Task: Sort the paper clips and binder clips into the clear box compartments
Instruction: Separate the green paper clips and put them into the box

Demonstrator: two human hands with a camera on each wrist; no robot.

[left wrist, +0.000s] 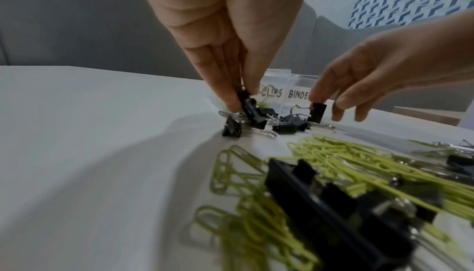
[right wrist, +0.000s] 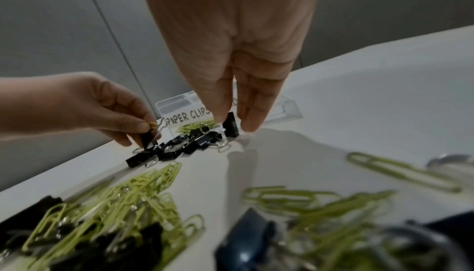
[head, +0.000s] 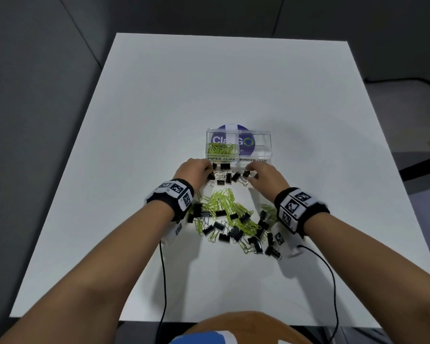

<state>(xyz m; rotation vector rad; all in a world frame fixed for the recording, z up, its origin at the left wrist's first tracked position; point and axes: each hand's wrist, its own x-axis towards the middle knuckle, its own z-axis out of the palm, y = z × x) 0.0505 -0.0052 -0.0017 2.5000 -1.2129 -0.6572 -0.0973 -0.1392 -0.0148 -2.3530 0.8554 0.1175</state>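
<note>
The right hand [head: 266, 175] hides the end of the clear box's [head: 255, 137] binder-clips label.

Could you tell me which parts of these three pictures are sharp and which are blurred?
Head view: evenly lit and sharp, table edges bowed. Left wrist view: left hand sharp, nearest binder clip badly blurred. Right wrist view: box label readable, foreground paper clips smeared.

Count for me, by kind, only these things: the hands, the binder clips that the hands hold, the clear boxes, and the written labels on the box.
Hands: 2 (left hand, right hand)
Binder clips held: 2 (left, right)
Clear box: 1
Labels: 2 (PAPER CLIPS label, BINDER CLIPS label)
Total: 7
</note>
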